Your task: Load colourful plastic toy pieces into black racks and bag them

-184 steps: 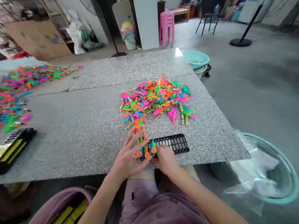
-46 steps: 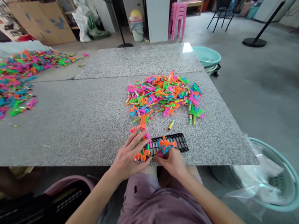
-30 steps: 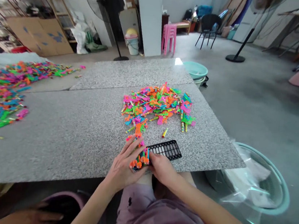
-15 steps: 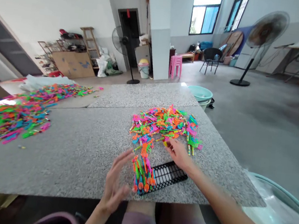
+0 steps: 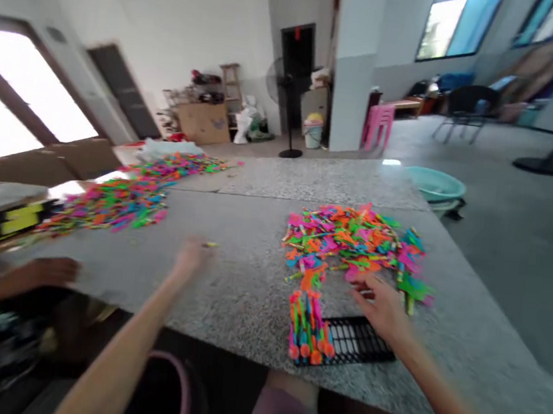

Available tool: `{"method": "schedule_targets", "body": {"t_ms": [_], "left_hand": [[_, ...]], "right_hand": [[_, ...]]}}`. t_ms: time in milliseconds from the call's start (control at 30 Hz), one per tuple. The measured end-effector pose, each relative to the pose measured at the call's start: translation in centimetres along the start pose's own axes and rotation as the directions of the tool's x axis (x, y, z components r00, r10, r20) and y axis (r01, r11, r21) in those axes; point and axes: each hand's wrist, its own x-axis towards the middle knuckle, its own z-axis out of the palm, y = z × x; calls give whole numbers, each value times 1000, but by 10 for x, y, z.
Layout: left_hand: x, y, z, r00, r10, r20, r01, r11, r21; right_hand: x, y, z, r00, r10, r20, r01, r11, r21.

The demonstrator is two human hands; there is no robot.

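Note:
My left hand [image 5: 190, 260] is over the table left of the pile, smeared by motion. A small yellow stick-like piece [image 5: 211, 245] is beside its fingertips; whether it is held cannot be made out. With fingers bent, my right hand [image 5: 382, 306] pinches a pink plastic piece [image 5: 352, 272] at the near edge of a pile of bright plastic pieces [image 5: 338, 235]. Below that hand lies a black lattice basket [image 5: 365, 342]. Upright in its left end stands a row of slim colourful pieces with orange round ends [image 5: 309, 332].
A larger colourful heap [image 5: 120, 201] spreads along the far left of the speckled table [image 5: 240, 296]. Another person's hand [image 5: 54, 270] rests at the left edge. A turquoise basin [image 5: 435, 183] stands beyond the right edge, a pink tub [image 5: 179, 383] below the front.
My view has turned left. My left hand has moved from beside the basket out to the left. The right hand stays by the pile, now with a pink piece instead of a yellow one.

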Motion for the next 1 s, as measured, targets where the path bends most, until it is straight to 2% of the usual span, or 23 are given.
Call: {"method": "schedule_targets", "body": {"t_ms": [33, 100, 133, 200, 233, 267, 300, 333, 400, 467, 533, 600, 667, 733, 800, 833, 900, 933, 1000], "left_hand": [[10, -11, -9, 999, -41, 2, 41, 999, -5], [20, -20, -12, 991, -126, 36, 127, 992, -23], [17, -15, -7, 989, -140, 55, 142, 989, -38], [-7, 10, 13, 989, -87, 118, 98, 991, -94], [-25, 29, 26, 990, 30, 135, -6, 985, -173], [-44, 50, 40, 964, 185, 191, -137, 961, -240], [-62, 70, 53, 917, 311, 251, -241, 931, -274], [-77, 88, 66, 877, 402, 262, -331, 903, -274], [-95, 111, 85, 836, 474, 276, -434, 880, -193], [-98, 116, 96, 828, 483, 286, -476, 874, -98], [-93, 111, 99, 807, 497, 320, -502, 862, -71], [-86, 104, 96, 772, 519, 366, -521, 847, -104], [-82, 103, 89, 749, 527, 401, -515, 844, -149], [-79, 105, 82, 751, 513, 415, -481, 856, -187], [-77, 108, 76, 771, 492, 405, -430, 871, -240], [-76, 109, 74, 783, 480, 395, -402, 876, -267], [-75, 111, 71, 796, 468, 384, -369, 878, -306], [-75, 113, 71, 795, 471, 383, -371, 877, -306], [-77, 118, 74, 794, 479, 374, -410, 877, -251]], "right_hand": [[-4, 4, -4, 999, 27, -30, -29, 998, -50], [-4, 9, -6, 995, 70, -75, -82, 981, -173], [-1, 11, -4, 994, 78, -75, -94, 965, -243], [11, 13, 5, 997, 76, -35, -83, 918, -388], [20, 12, 11, 997, 72, -1, -64, 883, -465], [30, 11, 18, 997, 69, 40, -37, 840, -542], [40, 8, 25, 994, 69, 85, -3, 791, -612], [51, 5, 32, 988, 72, 135, 38, 740, -672], [68, 0, 42, 966, 74, 248, 138, 660, -738], [74, -3, 44, 942, 63, 329, 226, 608, -761], [64, -3, 36, 918, 1, 397, 322, 584, -745], [39, 3, 19, 885, -96, 455, 419, 587, -692], [8, 14, -1, 865, -171, 472, 465, 624, -628], [-20, 25, -19, 863, -203, 463, 460, 696, -552], [-38, 32, -28, 899, -182, 399, 375, 789, -487], [-42, 33, -29, 935, -134, 329, 287, 831, -477], [-43, 30, -25, 989, 54, 139, 23, 863, -504], [-39, 28, -22, 984, 169, 61, -112, 843, -526], [-29, 22, -16, 930, 367, 10, -296, 765, -571]]}}
